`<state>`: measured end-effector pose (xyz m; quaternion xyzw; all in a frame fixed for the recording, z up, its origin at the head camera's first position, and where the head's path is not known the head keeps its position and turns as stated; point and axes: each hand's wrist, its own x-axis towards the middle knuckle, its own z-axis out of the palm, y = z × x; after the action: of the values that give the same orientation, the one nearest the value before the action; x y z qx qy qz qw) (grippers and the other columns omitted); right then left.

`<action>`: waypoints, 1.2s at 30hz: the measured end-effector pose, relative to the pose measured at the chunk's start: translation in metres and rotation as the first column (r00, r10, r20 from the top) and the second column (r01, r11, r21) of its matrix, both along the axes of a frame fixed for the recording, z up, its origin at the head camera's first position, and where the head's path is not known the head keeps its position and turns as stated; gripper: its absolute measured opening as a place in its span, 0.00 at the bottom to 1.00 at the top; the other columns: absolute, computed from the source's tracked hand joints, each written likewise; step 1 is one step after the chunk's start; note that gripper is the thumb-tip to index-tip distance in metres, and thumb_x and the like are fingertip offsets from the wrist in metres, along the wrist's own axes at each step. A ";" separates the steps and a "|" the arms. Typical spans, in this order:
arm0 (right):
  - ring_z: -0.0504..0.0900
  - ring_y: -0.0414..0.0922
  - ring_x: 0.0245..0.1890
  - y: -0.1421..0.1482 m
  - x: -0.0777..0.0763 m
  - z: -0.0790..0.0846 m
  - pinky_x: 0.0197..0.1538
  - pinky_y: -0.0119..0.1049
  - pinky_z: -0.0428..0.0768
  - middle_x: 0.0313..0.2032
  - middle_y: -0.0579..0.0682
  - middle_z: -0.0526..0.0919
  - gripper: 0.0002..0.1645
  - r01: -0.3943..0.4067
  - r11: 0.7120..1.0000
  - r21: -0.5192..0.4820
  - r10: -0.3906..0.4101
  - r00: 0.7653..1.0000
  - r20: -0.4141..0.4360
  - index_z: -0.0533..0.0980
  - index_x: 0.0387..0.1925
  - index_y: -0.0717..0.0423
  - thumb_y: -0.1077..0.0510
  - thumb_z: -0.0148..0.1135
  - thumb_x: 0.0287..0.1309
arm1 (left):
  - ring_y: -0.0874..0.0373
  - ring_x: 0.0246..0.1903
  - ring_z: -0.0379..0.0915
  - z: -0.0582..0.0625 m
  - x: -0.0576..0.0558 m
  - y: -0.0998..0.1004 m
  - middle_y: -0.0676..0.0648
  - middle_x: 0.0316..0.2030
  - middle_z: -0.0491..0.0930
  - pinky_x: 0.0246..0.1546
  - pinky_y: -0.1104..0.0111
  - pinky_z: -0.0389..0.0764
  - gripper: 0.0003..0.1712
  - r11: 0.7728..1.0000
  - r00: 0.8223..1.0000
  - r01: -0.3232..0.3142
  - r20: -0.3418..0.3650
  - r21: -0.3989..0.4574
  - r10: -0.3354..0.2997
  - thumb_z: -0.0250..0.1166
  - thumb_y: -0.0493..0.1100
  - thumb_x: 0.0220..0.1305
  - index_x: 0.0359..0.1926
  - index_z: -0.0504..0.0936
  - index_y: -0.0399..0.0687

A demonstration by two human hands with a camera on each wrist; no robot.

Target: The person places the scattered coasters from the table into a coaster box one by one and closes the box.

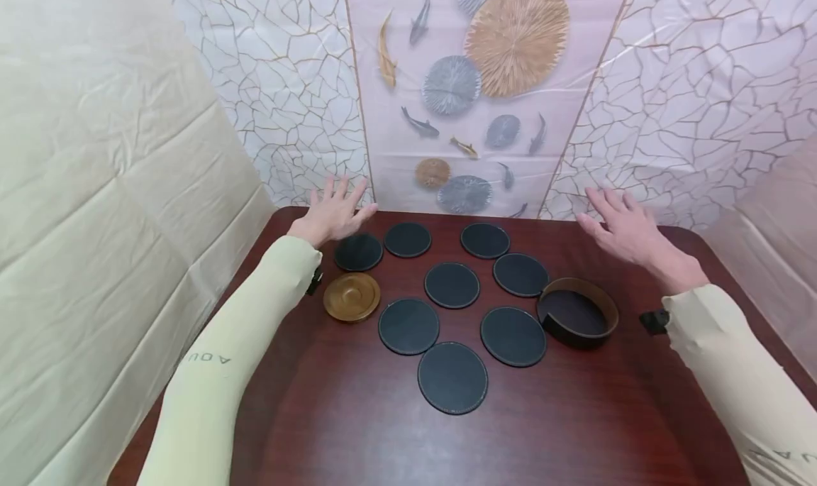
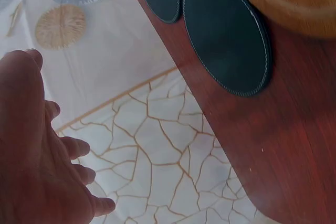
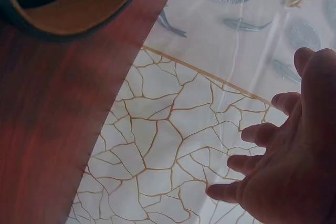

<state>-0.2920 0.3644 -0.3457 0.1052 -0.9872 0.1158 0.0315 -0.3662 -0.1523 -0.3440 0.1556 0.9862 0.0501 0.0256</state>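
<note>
My left hand (image 1: 330,215) is held over the far left of the table, fingers spread and straight, with nothing in it. Just below it in the head view lie a dark round coaster (image 1: 359,252) with a stitched rim and a round wooden lid-like piece (image 1: 352,297) with a raised centre. Over the far right, my right hand (image 1: 622,227) is likewise spread and holds nothing. Nearest to it stands a round, low-walled dark holder (image 1: 578,313) with a tan inside and a notch in its wall. Several more matching coasters (image 1: 452,285) lie flat between the hands.
The dark red wooden table (image 1: 383,436) has rounded far corners. Behind it hangs a patterned sheet (image 1: 408,159) with fish and round motifs. A cream cloth (image 1: 115,209) lines the left side, and another pale cloth (image 1: 775,223) the right.
</note>
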 end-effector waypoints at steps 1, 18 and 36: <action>0.38 0.78 0.71 -0.001 0.001 -0.002 0.64 0.77 0.42 0.74 0.74 0.40 0.44 -0.006 1.000 -0.022 0.006 1.000 0.003 0.40 0.77 0.56 0.35 0.34 0.74 | 0.35 0.76 0.21 0.000 0.001 0.001 0.36 0.78 0.37 0.68 0.31 0.34 0.42 1.000 1.000 0.003 0.003 0.006 -0.003 0.33 0.72 0.72 0.79 0.39 0.61; 0.45 0.69 0.74 0.001 0.032 -0.019 0.67 0.70 0.49 0.78 0.58 0.40 0.42 0.018 0.955 -0.297 0.003 0.998 0.069 0.35 0.78 0.39 0.36 0.38 0.74 | 0.38 0.77 0.23 -0.004 0.013 0.020 0.39 0.78 0.35 0.70 0.34 0.34 0.43 0.992 0.999 0.028 0.032 0.120 -0.032 0.33 0.74 0.70 0.78 0.35 0.65; 0.63 0.69 0.67 0.012 0.056 -0.043 0.59 0.67 0.63 0.69 0.68 0.63 0.37 0.029 0.927 -0.375 -0.006 0.998 0.061 0.46 0.77 0.32 0.41 0.45 0.73 | 0.40 0.77 0.40 -0.015 0.039 0.077 0.41 0.77 0.46 0.72 0.40 0.50 0.41 0.948 0.989 0.121 0.041 0.296 -0.139 0.32 0.71 0.73 0.79 0.39 0.61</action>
<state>-0.2365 0.3764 -0.3884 0.0850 -0.9482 0.3053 0.0230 -0.3276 -0.0756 -0.3588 0.2206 0.9543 0.1985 0.0357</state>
